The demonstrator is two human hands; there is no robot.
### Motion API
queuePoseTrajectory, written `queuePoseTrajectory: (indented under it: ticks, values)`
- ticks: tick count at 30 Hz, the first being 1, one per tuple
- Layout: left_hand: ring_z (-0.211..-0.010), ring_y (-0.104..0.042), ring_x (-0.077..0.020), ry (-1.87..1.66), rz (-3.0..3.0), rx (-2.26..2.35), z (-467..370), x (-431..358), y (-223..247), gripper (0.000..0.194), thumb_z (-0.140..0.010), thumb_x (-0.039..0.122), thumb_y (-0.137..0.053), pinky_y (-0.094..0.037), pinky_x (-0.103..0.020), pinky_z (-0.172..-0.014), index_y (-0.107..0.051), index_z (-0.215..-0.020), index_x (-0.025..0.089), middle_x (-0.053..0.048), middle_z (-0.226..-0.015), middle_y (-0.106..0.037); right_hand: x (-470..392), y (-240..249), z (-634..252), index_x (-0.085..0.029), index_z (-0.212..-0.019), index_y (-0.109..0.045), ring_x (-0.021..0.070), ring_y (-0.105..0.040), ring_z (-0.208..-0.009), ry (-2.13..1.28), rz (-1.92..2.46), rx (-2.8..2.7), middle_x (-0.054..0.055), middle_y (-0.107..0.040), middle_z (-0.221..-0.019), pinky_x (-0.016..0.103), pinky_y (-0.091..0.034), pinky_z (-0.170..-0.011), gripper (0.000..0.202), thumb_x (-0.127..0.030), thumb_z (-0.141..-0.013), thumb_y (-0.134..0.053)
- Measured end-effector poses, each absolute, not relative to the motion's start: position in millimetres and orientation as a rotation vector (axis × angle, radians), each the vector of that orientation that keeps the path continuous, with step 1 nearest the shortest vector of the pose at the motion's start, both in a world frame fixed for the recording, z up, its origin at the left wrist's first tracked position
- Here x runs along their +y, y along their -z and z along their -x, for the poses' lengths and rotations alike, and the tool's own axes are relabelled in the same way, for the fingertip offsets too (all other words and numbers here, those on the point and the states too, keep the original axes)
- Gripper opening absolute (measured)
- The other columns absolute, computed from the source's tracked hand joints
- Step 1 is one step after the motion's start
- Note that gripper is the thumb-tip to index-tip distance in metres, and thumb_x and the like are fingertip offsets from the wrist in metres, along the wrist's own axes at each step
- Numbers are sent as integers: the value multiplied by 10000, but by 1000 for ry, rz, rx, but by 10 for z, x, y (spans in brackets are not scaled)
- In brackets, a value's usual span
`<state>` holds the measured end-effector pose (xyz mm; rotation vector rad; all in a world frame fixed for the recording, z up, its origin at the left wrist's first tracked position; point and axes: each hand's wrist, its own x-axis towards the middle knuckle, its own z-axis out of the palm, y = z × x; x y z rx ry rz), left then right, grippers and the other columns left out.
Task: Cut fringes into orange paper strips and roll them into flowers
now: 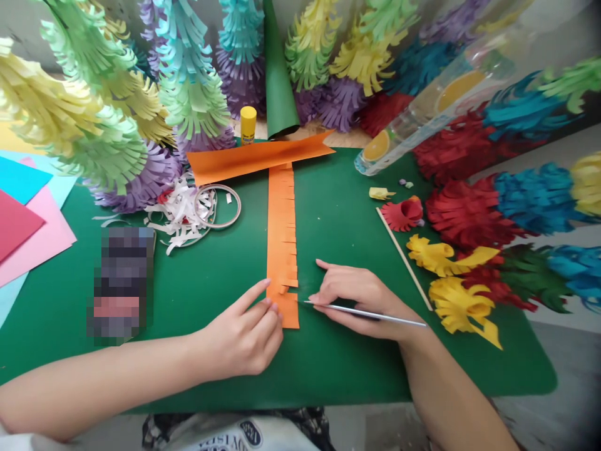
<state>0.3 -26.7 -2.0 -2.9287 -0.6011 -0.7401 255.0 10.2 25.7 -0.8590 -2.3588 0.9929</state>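
A long orange paper strip (280,219) lies upright in the head view on the green tabletop, with short cuts along its right edge. My left hand (251,332) rests on the strip's lower left side, fingers curled and pressing it, the index finger straighter. One small cut tab (283,289) curls up near those fingertips. In a pinch, my right hand (359,300) holds a slim silver craft knife (375,313), its pointed tip beside the strip's right edge. Across the strip's top end lies a second, folded orange paper piece (258,156).
A phone (123,282), blurred out, lies left. White paper shreds (181,213), a tape ring (238,216) and a glue stick (248,125) are farther back. A thin stick (404,258) and yellow fringed paper (462,304) lie right. Fringed paper columns (188,69) and a clear bottle (422,106) stand behind.
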Motion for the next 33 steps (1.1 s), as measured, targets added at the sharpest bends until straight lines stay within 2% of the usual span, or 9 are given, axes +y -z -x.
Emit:
queuePoseTrajectory:
  ticks: [5, 11, 16, 21, 26, 33]
  values:
    - [-862, -662, -210, 747, 2931, -587, 8, -273, 18, 121, -838, 94, -549, -381, -514, -1106, -665, -873, 86, -82, -853, -679, 102, -278, -2626, -199, -815, -640, 125, -661, -670, -1042, 917, -2319, 9, -708, -718, 422, -486, -1029, 75, -132, -837, -616]
    - [-849, -664, -204, 721, 2946, -539, 18, -259, 11, 163, -835, 101, -563, -369, -524, -1112, -674, -948, 64, -109, -995, -673, 100, -205, -2600, -198, -818, -644, 119, -675, -697, -1081, 895, -2111, 6, -731, -764, 417, -504, -1015, 85, -123, -798, -680]
    - [-848, -670, -228, 744, 2926, -524, 18, -264, 16, 176, -824, 105, -564, -447, -513, -1052, -689, -941, 61, -112, -981, -688, 86, -171, -2540, -179, -841, -651, 121, -678, -719, -1055, 866, -2208, 12, -732, -773, 449, -460, -1057, 84, -103, -806, -663]
    - [-856, -676, -230, 756, 2922, -531, 19, -271, 21, 183, -831, 102, -555, -436, -514, -1062, -688, -950, 60, -114, -978, -699, 63, -112, -2446, -174, -866, -648, 116, -668, -723, -998, 854, -2226, 20, -729, -799, 457, -432, -1081, 80, -110, -819, -653]
    - [-887, -683, -236, 809, 2930, -575, 17, -270, 34, 177, -837, 95, -551, -381, -530, -1099, -680, -954, 59, -107, -957, -705, 47, -106, -2378, -179, -842, -642, 117, -668, -703, -1009, 875, -2092, 22, -724, -777, 455, -468, -1048, 90, -106, -798, -671]
    - [-965, -672, -230, 850, 2903, -631, 23, -242, 75, 153, -857, 93, -554, -398, -519, -1093, -667, -958, 74, -96, -929, -717, 45, -140, -2381, -190, -817, -639, 122, -666, -683, -1013, 873, -2007, 15, -730, -751, 455, -514, -998, 119, -90, -773, -687]
